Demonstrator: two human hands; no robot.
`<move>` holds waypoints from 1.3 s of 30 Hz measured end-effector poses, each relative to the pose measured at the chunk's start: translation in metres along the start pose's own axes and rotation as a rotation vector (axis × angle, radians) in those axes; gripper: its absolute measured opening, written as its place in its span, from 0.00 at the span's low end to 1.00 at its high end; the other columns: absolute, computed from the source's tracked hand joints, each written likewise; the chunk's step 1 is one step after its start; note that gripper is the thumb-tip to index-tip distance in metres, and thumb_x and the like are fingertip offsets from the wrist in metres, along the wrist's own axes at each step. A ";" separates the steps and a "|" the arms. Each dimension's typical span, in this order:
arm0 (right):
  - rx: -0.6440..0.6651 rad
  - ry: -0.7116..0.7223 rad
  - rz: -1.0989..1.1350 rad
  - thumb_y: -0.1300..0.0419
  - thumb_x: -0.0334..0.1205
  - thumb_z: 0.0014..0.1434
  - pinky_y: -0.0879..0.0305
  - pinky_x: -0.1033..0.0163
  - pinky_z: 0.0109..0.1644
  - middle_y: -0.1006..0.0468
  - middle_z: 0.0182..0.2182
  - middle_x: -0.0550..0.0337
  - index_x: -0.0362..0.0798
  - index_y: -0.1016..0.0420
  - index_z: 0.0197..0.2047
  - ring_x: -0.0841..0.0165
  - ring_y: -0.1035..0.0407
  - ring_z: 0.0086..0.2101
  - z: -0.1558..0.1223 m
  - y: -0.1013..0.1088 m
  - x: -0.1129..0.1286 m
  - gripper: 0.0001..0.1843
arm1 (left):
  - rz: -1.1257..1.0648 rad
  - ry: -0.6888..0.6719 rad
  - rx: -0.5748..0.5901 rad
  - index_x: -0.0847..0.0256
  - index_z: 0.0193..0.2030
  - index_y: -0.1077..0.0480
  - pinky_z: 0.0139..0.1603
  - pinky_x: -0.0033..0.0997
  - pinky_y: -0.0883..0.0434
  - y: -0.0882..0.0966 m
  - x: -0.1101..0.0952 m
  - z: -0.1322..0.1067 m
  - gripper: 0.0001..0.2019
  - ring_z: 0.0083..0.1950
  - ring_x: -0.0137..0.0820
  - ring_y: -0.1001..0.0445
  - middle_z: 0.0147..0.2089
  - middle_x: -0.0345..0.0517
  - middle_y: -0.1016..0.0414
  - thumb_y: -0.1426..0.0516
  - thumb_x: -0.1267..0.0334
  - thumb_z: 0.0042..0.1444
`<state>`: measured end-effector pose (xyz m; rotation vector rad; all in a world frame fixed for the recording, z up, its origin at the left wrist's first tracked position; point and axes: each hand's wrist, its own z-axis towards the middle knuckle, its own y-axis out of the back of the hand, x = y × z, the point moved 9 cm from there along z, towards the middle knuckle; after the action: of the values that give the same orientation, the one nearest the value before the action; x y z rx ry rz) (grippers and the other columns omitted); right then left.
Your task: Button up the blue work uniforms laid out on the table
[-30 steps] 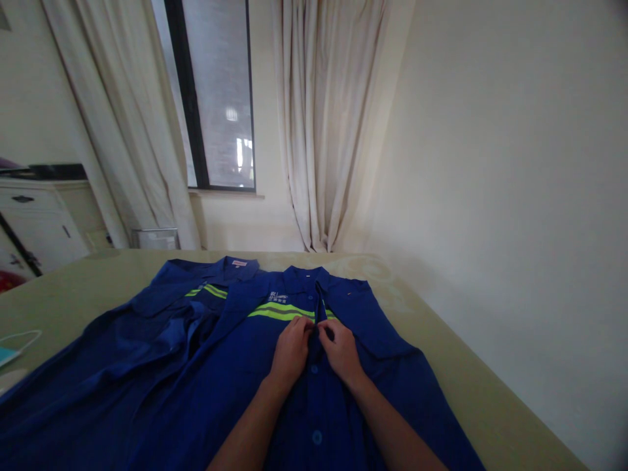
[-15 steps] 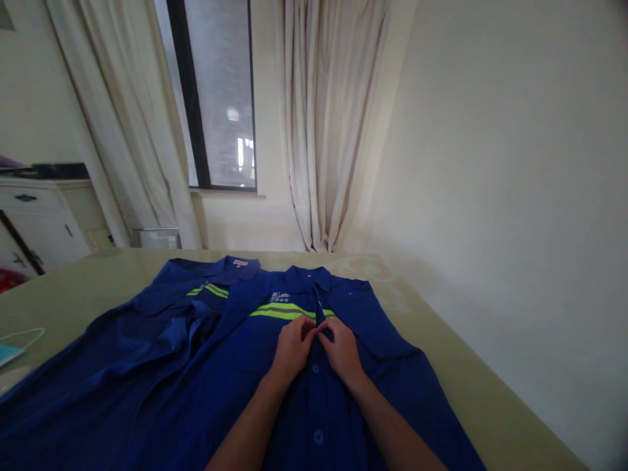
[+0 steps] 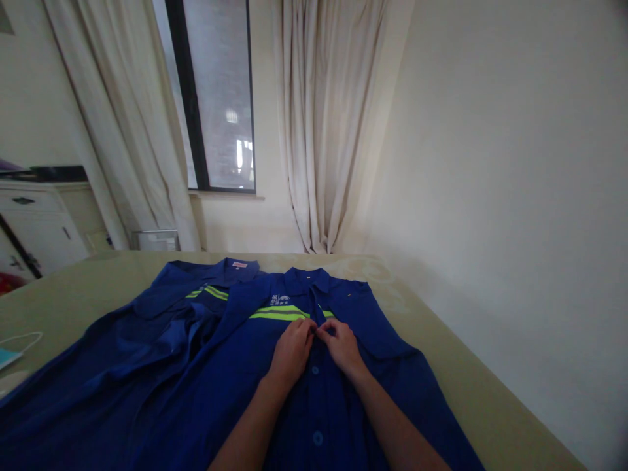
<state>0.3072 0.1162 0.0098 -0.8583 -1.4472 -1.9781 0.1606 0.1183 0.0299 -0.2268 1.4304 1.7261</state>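
Observation:
A blue work jacket (image 3: 392, 327) with a yellow-green and grey chest stripe lies front up, its collar pointing away from me. My left hand (image 3: 293, 347) and my right hand (image 3: 341, 345) meet at its front placket just below the stripe. Both are closed in a pinch on the jacket's front edges, fingertips almost touching. Whatever button sits between the fingertips is hidden. Below the hands, a button (image 3: 314, 370) and a larger-looking button (image 3: 318, 437) show on the placket. Above the hands the front parts slightly toward the collar.
A second blue jacket (image 3: 161, 294) lies at the left, partly under the first. The pale green tabletop (image 3: 451, 366) meets a wall on the right. At the left edge is a light-blue face mask (image 3: 8, 356). A white cabinet (image 3: 44, 216) and curtains (image 3: 314, 131) stand behind.
Fingers of both hands have shifted slightly at the placket, the left fingertips curling in closer. The jackets lie as before; the view has tilted a little.

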 end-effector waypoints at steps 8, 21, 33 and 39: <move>0.071 0.075 -0.036 0.42 0.40 0.62 0.33 0.65 0.42 0.15 0.34 0.61 0.50 0.17 0.37 0.64 0.22 0.37 -0.003 -0.003 0.009 0.11 | 0.241 -0.003 0.015 0.55 0.48 0.25 0.51 0.33 0.32 -0.003 -0.004 -0.004 0.11 0.52 0.37 0.26 0.46 0.45 0.22 0.50 0.68 0.70; 0.036 -0.030 -0.452 0.43 0.37 0.64 0.31 0.55 0.47 0.17 0.44 0.46 0.49 0.21 0.48 0.55 0.21 0.44 -0.028 -0.001 0.042 0.13 | 0.452 0.116 -0.041 0.63 0.47 0.29 0.54 0.36 0.34 0.007 -0.006 -0.024 0.13 0.52 0.40 0.27 0.49 0.53 0.25 0.52 0.76 0.65; -0.143 -0.088 -0.350 0.44 0.35 0.62 0.32 0.59 0.43 0.20 0.45 0.46 0.46 0.22 0.43 0.57 0.22 0.43 0.000 -0.007 0.038 0.10 | 0.507 0.225 0.096 0.60 0.50 0.28 0.44 0.33 0.29 0.006 -0.009 -0.050 0.14 0.50 0.40 0.21 0.48 0.54 0.20 0.54 0.72 0.68; -0.222 -0.004 -0.134 0.48 0.35 0.59 0.29 0.61 0.46 0.16 0.39 0.55 0.51 0.21 0.43 0.61 0.21 0.42 0.009 0.006 0.011 0.14 | 0.493 0.256 0.078 0.62 0.44 0.26 0.43 0.38 0.29 0.007 -0.001 -0.004 0.09 0.46 0.44 0.20 0.42 0.55 0.21 0.47 0.64 0.66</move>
<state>0.3061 0.1221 0.0238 -0.8787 -1.3356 -2.2701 0.1549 0.1143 0.0339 -0.0536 1.8513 2.0838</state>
